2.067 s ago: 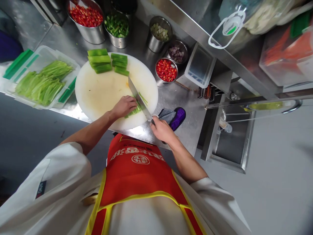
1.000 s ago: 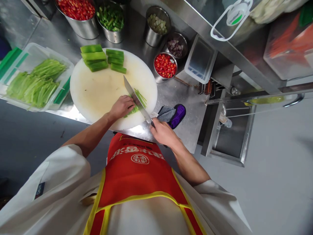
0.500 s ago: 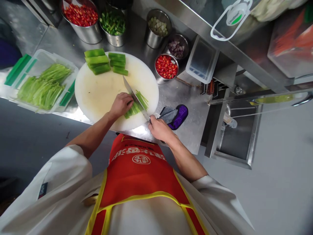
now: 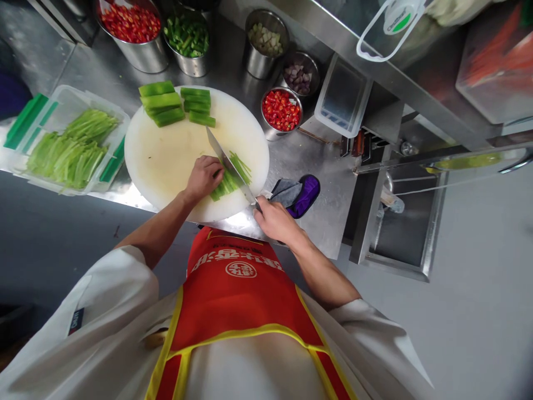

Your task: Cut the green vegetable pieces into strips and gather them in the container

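My right hand [image 4: 273,218] is wrapped round the handle of a kitchen knife [image 4: 227,161], whose long blade points away and to the left over the round white cutting board [image 4: 166,172]. Curled fingers of my left hand [image 4: 204,176] press down on green vegetable strips [image 4: 225,186] just left of the blade. Thin cut green slivers [image 4: 240,165] lie to the blade's right. Toward the back of the board sit two piles of thick green vegetable pieces, one larger [image 4: 162,103] and one smaller [image 4: 197,105]. The strips under my left fingers are partly hidden.
A clear tub [image 4: 119,119] of pale green strips stands left of the board. Behind are metal pots of chopped red chilli [image 4: 145,55], green chilli [image 4: 194,66] and pale cubes [image 4: 258,64]. A purple-and-grey cloth [image 4: 306,197] lies right, near a lidded container [image 4: 345,100] and a sink [image 4: 420,266].
The view has shifted slightly, so the board and pots appear a little further left. Both hands keep nearly the same place, the knife still beside the strips.
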`<state>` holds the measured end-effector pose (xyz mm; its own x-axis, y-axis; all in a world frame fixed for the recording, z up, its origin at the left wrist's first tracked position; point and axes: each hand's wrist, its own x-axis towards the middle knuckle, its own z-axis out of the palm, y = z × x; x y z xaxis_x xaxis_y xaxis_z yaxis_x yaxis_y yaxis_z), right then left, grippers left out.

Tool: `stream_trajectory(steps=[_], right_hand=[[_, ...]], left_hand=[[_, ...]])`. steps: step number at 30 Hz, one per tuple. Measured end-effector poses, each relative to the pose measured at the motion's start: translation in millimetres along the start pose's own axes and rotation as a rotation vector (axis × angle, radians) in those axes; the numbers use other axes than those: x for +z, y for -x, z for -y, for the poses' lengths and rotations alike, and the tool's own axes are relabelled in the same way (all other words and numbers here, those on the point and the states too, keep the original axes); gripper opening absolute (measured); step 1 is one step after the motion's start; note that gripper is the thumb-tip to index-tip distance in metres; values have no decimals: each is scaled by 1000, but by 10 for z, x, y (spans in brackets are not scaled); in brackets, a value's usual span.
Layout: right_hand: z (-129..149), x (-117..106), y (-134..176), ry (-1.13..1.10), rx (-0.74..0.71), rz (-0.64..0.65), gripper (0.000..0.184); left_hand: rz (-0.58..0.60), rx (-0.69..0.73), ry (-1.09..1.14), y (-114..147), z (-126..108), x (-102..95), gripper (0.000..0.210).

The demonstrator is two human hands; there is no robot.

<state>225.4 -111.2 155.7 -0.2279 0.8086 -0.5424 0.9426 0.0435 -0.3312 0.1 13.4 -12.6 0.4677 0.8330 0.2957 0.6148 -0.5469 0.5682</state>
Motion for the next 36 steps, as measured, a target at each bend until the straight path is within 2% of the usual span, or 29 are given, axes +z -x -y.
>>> stream_trajectory(steps=[4,8,13,17,19,22,26,31,36], right_hand=[[3,14,-17,6,2,26,26],[-36,163,-162,11,45,27,27],[-80,218,-266,-4,40,3,28],[-60,129,-197,-20,23,-20,29],[-23,76,-138,-21,15,-28,30],[36,2,-57,-12,2,0,30],[63,-10,-39,-2,-7,33,30],[50,117,-169,13,33,54,30],[67,85,-135,12,-13,21,30]], left_hand=[[57,-3,-17,-13,3,30,26],[110,-13,-13,-35,-15,36,25],[125,-33,-42,-13,-50,-161,26],[320,142,23,12,-31,-354,26],[410,238,72,0,-9,-388,27],[468,286,95,-43,28,-372,29],[482,292,121,-83,68,-333,28],[479,311,88,-80,82,-327,29],[454,324,73,-64,79,-324,30]])
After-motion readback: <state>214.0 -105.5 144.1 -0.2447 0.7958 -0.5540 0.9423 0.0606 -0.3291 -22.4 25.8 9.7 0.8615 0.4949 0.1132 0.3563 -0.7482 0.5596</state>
